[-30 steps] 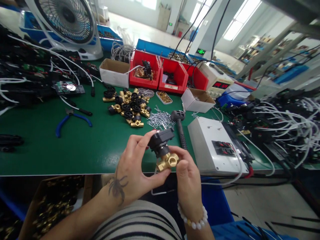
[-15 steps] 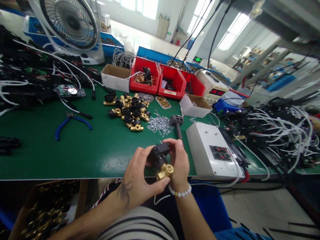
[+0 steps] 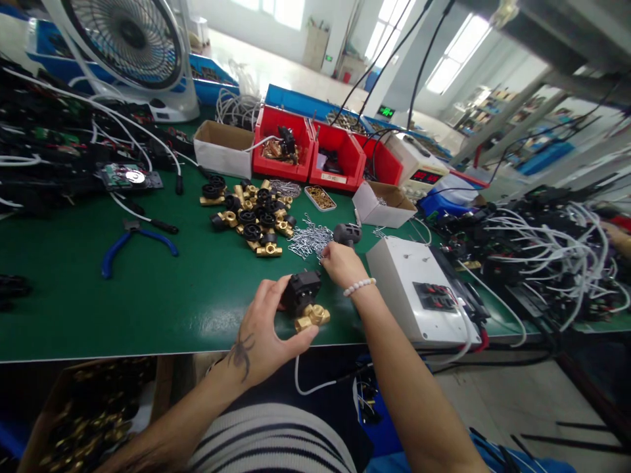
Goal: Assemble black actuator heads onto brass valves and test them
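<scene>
My left hand (image 3: 266, 328) grips a brass valve with a black coil on top (image 3: 303, 302), held just above the near edge of the green table (image 3: 148, 289). My right hand (image 3: 340, 263) has reached forward to the heap of small silver wire clips (image 3: 308, 240). Its fingers are curled at the heap's near edge, and I cannot make out what they pinch. A black-handled tool (image 3: 348, 233) lies just beyond that hand.
A pile of brass valves with black caps (image 3: 251, 217) lies mid-table. Blue pliers (image 3: 133, 240) are at the left, a white control box (image 3: 414, 289) at the right. Red bins (image 3: 315, 154) and cardboard boxes stand behind. A fan (image 3: 123, 39) and bundles of white cables flank the table.
My right hand let go of the valve and moved forward to the clip heap. My left hand lowered the valve toward the table edge.
</scene>
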Motion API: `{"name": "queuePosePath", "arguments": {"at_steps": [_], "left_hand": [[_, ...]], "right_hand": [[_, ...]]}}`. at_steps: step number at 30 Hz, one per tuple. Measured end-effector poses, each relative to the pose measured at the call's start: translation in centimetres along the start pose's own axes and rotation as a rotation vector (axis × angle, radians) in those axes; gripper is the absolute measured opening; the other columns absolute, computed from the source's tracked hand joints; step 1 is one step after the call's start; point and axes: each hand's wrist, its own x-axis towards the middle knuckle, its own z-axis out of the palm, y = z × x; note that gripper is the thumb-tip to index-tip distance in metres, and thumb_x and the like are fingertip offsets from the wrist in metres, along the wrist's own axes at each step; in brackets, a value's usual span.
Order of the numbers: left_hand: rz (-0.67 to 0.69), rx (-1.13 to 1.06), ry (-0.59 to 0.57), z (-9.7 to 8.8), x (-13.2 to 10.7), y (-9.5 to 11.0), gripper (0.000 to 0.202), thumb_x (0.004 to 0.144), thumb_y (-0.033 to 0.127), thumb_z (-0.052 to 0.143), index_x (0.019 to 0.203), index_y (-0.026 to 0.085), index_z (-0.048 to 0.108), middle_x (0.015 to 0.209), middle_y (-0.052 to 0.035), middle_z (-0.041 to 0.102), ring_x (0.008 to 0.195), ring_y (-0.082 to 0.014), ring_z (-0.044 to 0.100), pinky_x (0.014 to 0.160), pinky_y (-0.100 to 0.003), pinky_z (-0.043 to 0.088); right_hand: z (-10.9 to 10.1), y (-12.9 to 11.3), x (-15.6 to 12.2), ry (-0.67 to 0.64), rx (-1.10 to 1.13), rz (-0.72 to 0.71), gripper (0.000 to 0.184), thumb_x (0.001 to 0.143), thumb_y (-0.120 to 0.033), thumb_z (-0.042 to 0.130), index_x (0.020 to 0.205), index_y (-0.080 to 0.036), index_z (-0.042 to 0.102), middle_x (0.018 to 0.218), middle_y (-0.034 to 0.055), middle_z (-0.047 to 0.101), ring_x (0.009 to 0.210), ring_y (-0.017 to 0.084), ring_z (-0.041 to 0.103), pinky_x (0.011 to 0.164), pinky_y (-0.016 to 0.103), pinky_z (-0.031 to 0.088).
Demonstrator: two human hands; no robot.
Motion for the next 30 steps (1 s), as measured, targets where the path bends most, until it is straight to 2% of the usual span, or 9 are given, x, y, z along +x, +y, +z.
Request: {"name": "queuePosePath", "arguments": {"at_steps": [4,6,8,10,13,16,22,30], "left_hand": [[-0.015,0.0,0.007,0.0,0.2,0.2,0.063,0.077,0.039,0.066,0.133,0.019,0.044,0.11,-0.0052,0.051,0.098,-0.0194,0.056,0.091,-0.04,0.052],[-0.022,-0.031,0.014,-0.1,0.3,0.5,0.062,0.077,0.038,0.068,0.132,0.02,0.046,0.109,-0.0046,0.05,0.099,-0.0188,0.056,0.089,-0.038,0.053],[-0.019,-0.059,0.025,-0.3,0.3,0.9,0.062,0.076,0.037,0.069,0.132,0.022,0.047,0.108,-0.004,0.049,0.097,-0.0178,0.056,0.086,-0.035,0.054],[0.009,-0.049,0.046,-0.7,0.2,1.5,0.062,0.075,0.036,0.069,0.132,0.023,0.048,0.106,-0.0035,0.048,0.096,-0.0173,0.055,0.083,-0.033,0.054],[0.086,0.002,0.069,-1.5,0.1,2.7,0.063,0.075,0.035,0.069,0.133,0.024,0.048,0.105,-0.0033,0.048,0.095,-0.0164,0.054,0.081,-0.03,0.053],[0.161,0.062,0.086,-2.2,0.1,3.8,0.064,0.074,0.035,0.069,0.132,0.02,0.048,0.103,-0.0037,0.048,0.09,-0.0151,0.052,0.079,-0.028,0.052],[0.214,0.081,0.123,-2.2,-0.1,4.6,0.07,0.071,0.035,0.07,0.135,0.016,0.046,0.107,-0.0056,0.047,0.094,-0.016,0.051,0.081,-0.028,0.05],[0.25,0.106,0.091,-2.5,0.0,4.7,0.068,0.07,0.035,0.069,0.132,0.015,0.049,0.106,-0.0061,0.048,0.093,-0.017,0.052,0.079,-0.029,0.051]], "right_hand": [[-1.7,0.1,-2.4,0.006,0.236,-0.126,0.022,0.09,-0.02,0.055,0.109,-0.016,0.066,0.09,0.0048,0.069,0.084,0.017,0.065,0.078,0.029,0.051],[-2.5,0.0,-4.3,0.007,0.55,-0.179,0.022,0.09,-0.028,0.057,0.107,-0.017,0.066,0.089,0.0029,0.068,0.08,0.014,0.065,0.075,0.027,0.053],[-3.1,-0.3,-6.2,-0.008,0.872,-0.203,0.017,0.086,-0.029,0.065,0.099,-0.019,0.069,0.083,0.0007,0.067,0.075,0.013,0.064,0.073,0.026,0.053],[-3.6,-0.6,-7.9,-0.028,0.996,-0.205,0.011,0.083,-0.027,0.071,0.093,-0.021,0.071,0.079,-0.0012,0.067,0.071,0.011,0.064,0.071,0.024,0.053],[-4.2,-1.4,-10.0,-0.001,0.912,-0.243,0.005,0.085,-0.023,0.071,0.09,-0.024,0.073,0.081,-0.0027,0.069,0.074,0.01,0.064,0.071,0.021,0.054],[-4.7,-2.3,-11.4,0.043,0.767,-0.318,0.009,0.087,-0.018,0.069,0.089,-0.026,0.072,0.087,-0.0041,0.07,0.081,0.009,0.065,0.074,0.018,0.053],[-5.1,-3.4,-12.6,0.092,0.509,-0.425,0.011,0.09,-0.013,0.064,0.091,-0.023,0.07,0.09,-0.0041,0.069,0.083,0.009,0.064,0.076,0.019,0.051],[-6.1,-3.3,-12.2,-0.026,0.441,-0.471,0.01,0.09,-0.015,0.063,0.089,-0.023,0.07,0.089,-0.0019,0.07,0.083,0.013,0.065,0.075,0.024,0.051]]}}
